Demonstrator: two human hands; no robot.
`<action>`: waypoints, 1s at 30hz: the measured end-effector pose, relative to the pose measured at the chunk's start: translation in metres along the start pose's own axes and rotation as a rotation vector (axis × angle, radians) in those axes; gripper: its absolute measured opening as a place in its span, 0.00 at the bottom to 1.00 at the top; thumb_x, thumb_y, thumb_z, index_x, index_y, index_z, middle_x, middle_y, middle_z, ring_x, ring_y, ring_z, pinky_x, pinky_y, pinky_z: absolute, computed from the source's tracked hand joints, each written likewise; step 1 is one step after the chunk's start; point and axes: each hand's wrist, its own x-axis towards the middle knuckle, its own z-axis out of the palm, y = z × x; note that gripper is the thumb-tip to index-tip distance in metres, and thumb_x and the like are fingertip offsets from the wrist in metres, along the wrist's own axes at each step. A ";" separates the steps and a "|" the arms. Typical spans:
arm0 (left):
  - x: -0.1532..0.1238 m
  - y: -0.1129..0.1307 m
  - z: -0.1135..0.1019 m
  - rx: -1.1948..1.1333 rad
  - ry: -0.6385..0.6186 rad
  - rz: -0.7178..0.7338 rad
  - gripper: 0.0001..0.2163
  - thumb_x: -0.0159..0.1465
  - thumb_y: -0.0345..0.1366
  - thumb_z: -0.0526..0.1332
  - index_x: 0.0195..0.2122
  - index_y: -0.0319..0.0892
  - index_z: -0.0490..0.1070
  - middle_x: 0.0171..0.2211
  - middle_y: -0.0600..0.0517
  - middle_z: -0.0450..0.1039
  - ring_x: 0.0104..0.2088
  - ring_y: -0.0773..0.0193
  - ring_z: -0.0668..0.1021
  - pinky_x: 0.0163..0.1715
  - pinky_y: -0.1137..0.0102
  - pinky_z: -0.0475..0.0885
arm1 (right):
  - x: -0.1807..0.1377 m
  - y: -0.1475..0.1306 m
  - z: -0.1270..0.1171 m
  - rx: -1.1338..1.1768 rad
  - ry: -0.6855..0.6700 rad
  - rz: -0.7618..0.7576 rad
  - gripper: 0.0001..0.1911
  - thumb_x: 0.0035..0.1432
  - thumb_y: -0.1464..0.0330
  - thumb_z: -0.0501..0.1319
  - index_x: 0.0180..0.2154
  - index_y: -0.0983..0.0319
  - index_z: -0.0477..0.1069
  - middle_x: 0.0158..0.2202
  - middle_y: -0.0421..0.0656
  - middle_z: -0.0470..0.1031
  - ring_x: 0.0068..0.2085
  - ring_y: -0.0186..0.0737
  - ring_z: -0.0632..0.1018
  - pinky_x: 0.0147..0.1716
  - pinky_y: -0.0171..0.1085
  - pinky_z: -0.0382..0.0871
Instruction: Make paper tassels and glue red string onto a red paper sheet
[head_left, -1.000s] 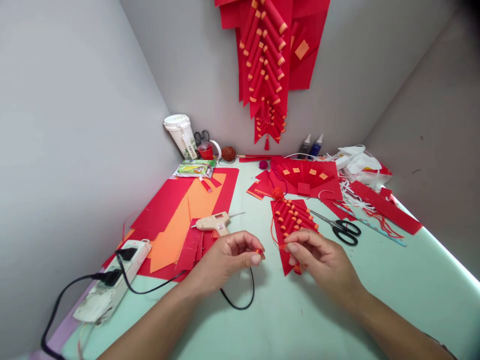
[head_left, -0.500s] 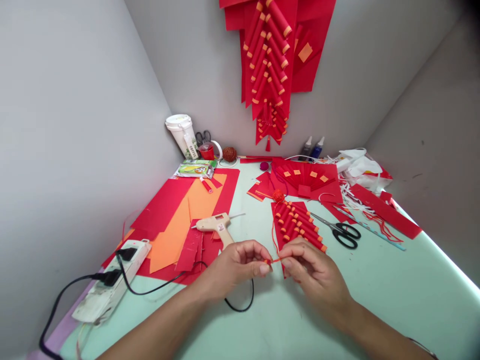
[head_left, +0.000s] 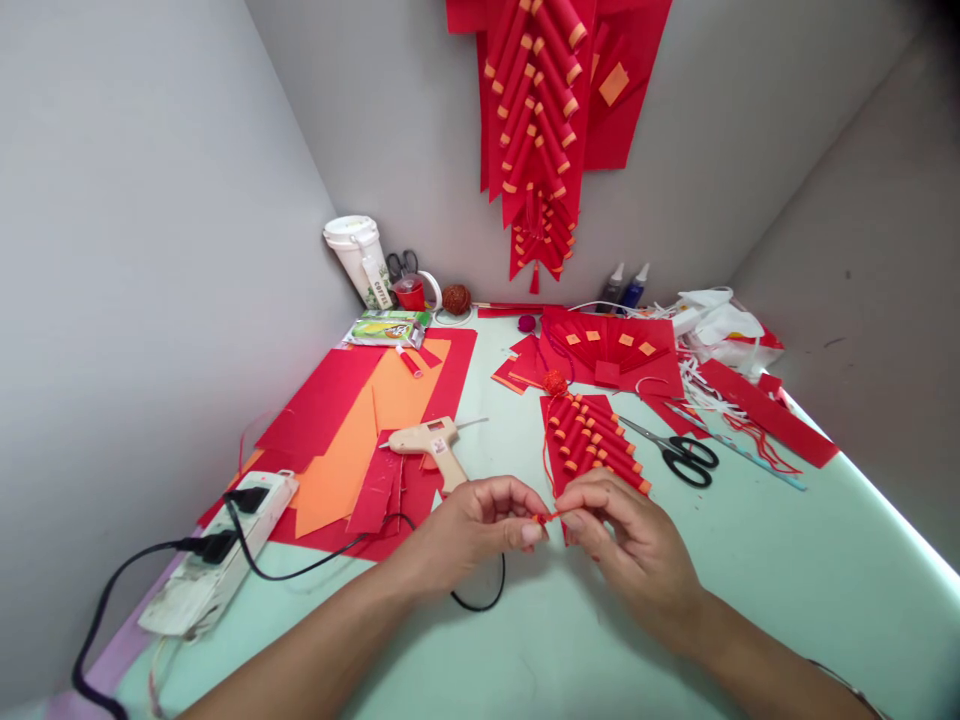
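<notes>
Low in the middle, my left hand (head_left: 480,525) and my right hand (head_left: 630,545) meet, each pinching one end of a thin red string (head_left: 547,517) stretched between the fingertips. The string runs from a red paper firecracker decoration (head_left: 592,445) with rows of small red rolls capped in orange, which lies flat on the table just beyond my right hand. Both hands are closed in a pinch. A cream glue gun (head_left: 431,445) lies just beyond my left hand.
Red and orange paper sheets (head_left: 360,420) cover the left of the green table. A white power strip (head_left: 214,565) with a black cable sits at the left edge. Black scissors (head_left: 679,455) lie to the right. More red paper pieces, glue bottles (head_left: 626,285) and a white cup (head_left: 356,255) stand at the back. A finished firecracker decoration (head_left: 540,130) hangs on the wall.
My hands have come together from apart. The right hand has left the decoration's lower tip and now pinches the string that the left hand holds.
</notes>
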 end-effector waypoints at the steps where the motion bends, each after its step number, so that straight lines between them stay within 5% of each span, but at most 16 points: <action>1: 0.000 -0.001 0.000 0.000 -0.003 0.000 0.12 0.54 0.40 0.72 0.33 0.39 0.75 0.27 0.56 0.71 0.29 0.69 0.68 0.33 0.73 0.61 | 0.000 0.000 0.000 -0.007 0.003 -0.011 0.05 0.64 0.71 0.58 0.37 0.56 0.71 0.31 0.38 0.71 0.32 0.34 0.73 0.34 0.32 0.66; 30: -0.001 -0.002 0.000 -0.011 -0.031 0.002 0.14 0.54 0.42 0.72 0.35 0.38 0.76 0.27 0.55 0.74 0.31 0.70 0.73 0.36 0.73 0.65 | -0.001 0.004 0.003 -0.053 -0.006 -0.203 0.12 0.61 0.78 0.59 0.44 0.61 0.75 0.36 0.42 0.75 0.35 0.33 0.74 0.34 0.31 0.70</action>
